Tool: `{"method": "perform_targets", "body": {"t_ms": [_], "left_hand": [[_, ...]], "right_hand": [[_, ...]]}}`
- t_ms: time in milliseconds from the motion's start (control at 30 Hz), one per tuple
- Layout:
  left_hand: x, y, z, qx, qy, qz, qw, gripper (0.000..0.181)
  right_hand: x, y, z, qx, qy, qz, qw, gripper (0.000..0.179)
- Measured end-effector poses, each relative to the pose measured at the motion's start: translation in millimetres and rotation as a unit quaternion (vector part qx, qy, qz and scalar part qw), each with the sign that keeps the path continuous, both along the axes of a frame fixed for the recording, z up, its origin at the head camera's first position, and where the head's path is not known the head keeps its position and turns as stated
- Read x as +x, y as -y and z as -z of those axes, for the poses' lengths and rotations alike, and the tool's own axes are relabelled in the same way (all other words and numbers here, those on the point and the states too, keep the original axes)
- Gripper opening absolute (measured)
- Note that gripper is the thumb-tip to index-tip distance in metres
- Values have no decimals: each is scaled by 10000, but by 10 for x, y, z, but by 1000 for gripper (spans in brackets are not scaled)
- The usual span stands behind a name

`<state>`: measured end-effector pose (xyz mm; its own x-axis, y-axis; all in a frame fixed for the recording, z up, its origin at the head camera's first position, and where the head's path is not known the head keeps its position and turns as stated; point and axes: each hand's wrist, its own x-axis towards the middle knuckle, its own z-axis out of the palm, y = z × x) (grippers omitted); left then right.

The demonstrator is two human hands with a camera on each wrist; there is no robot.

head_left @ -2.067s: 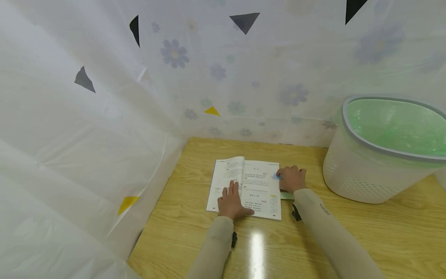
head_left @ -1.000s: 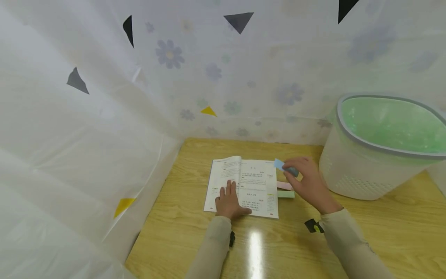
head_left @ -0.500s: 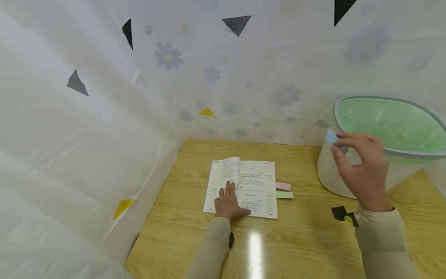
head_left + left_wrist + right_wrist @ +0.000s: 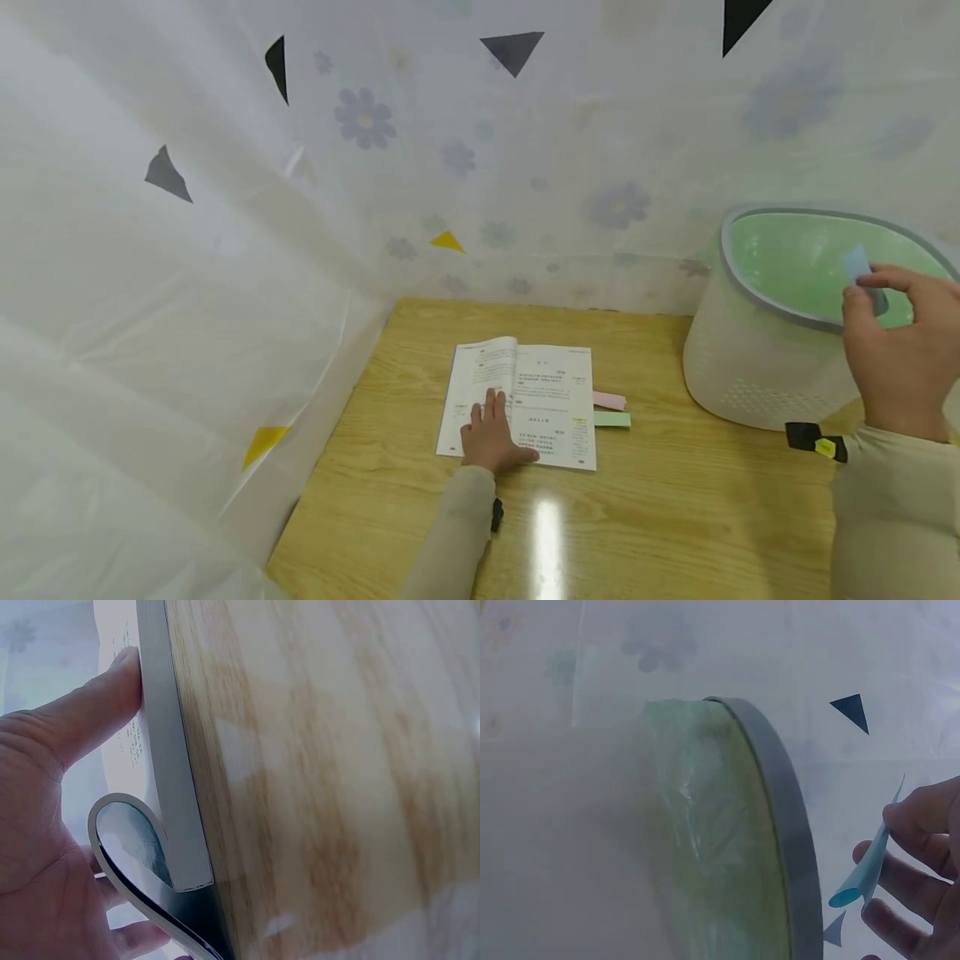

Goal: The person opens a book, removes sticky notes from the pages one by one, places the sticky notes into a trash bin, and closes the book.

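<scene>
We see the right hand [image 4: 900, 367] raised at about three o'clock in the head view, over the open mouth of the white bin [image 4: 738, 367]. Its fingers [image 4: 911, 279] and thumb are grasping a small blue sticky note [image 4: 856, 265], which is held above the bin's green liner [image 4: 795, 262], just inside the grey rim [image 4: 757, 292]. From the right wrist view we see the same blue sticky note [image 4: 864, 871] curled and pinched between fingertips [image 4: 919, 821], with the grey rim [image 4: 784, 825] standing just beside it at nine o'clock from the hand.

The left hand [image 4: 491, 437] lies flat on the open book [image 4: 555, 392] near six o'clock of the scene, its fingers released and spread, pressing down the lower left page. In the left wrist view we see the thumb [image 4: 90, 712] touching the book's edge [image 4: 169, 750], and the wooden table [image 4: 322, 780] running beside it.

The book rests on the table [image 4: 660, 517] in the middle of the view. Two more notes stick out from its right-hand edge at three o'clock from the book: a pink sticky note [image 4: 611, 401] and, just below it, a green sticky note [image 4: 612, 420]. The bin stands on the table well to the right of the book. A white sheet with printed flowers [image 4: 363, 117] hangs behind and to the left.
</scene>
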<state>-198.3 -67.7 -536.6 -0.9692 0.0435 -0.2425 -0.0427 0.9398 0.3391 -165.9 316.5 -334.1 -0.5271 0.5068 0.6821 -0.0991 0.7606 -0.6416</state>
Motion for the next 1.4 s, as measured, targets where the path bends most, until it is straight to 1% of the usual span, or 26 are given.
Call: {"method": "perform_targets", "body": {"t_ms": [100,167,267,433,533,633,733,867,967,1133,1233,1300,1400], "left_hand": [[-5,3,-7,22,-15,-31,10000,124],[-8,5,2,57,-28,-42,10000,124],[-15,6,24,33,27,-34,10000,125],[-24,8,32,15,60,-18,10000,125],[-24,6,26,21,72,-16,10000,125],[-16,6,19,31,84,-16,10000,125],[-6,5,3,45,84,-19,10000,125],[-6,1,-20,36,93,-26,9999,124],[-7,0,-38,45,83,-45,9999,124],[-3,3,-52,34,54,-43,10000,124],[-11,5,-45,31,34,-33,10000,124],[-15,5,-39,31,65,-30,10000,124],[-11,3,-39,46,108,-24,9999,124]], "right_hand": [[-27,-17,30,95,234,16,9997,35],[-43,-20,44,168,320,1,9993,34],[-57,-23,62,235,323,-35,9992,32],[-83,-29,86,157,224,9,9996,30],[-105,-39,109,143,292,2,9995,31],[-124,-37,150,55,513,7,9987,33],[-139,-29,179,4,601,-13,9982,34],[-142,-15,187,99,497,-90,9987,35],[-134,-12,182,270,356,-161,9989,35],[-112,12,161,513,20,-111,9986,36],[-93,61,168,521,-389,-80,9979,35],[-83,116,187,466,-761,-89,9960,34],[-67,233,212,339,-1395,-198,9894,31]]}}
